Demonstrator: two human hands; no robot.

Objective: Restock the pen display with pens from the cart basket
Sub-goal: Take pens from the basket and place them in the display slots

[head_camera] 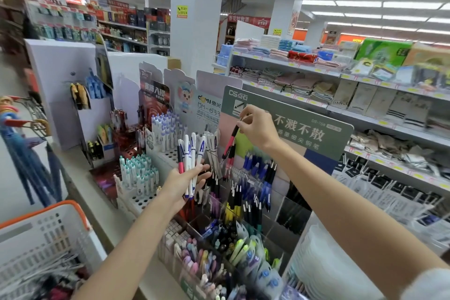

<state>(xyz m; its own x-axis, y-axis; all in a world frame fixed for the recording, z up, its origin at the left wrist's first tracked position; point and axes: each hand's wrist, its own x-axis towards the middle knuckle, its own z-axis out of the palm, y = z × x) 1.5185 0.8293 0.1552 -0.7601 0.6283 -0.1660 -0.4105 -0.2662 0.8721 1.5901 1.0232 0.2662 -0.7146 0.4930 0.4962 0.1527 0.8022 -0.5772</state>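
My left hand (185,181) grips a bunch of pens (191,158), mostly white with blue letters and one with a red grip, held upright in front of the pen display (246,178). My right hand (257,126) pinches the top of a red and black pen (230,141) that hangs tip-down over the display's upper rows, beside other red pens and blue pens standing there. The cart basket (46,234), white with an orange rim, sits at the lower left with pens lying inside.
A green header card (304,129) rises behind the display. White pen racks (140,178) stand to the left, clear bins of markers (214,256) in front. Shelves of towels and socks (341,85) run along the right. Umbrellas (22,153) hang at far left.
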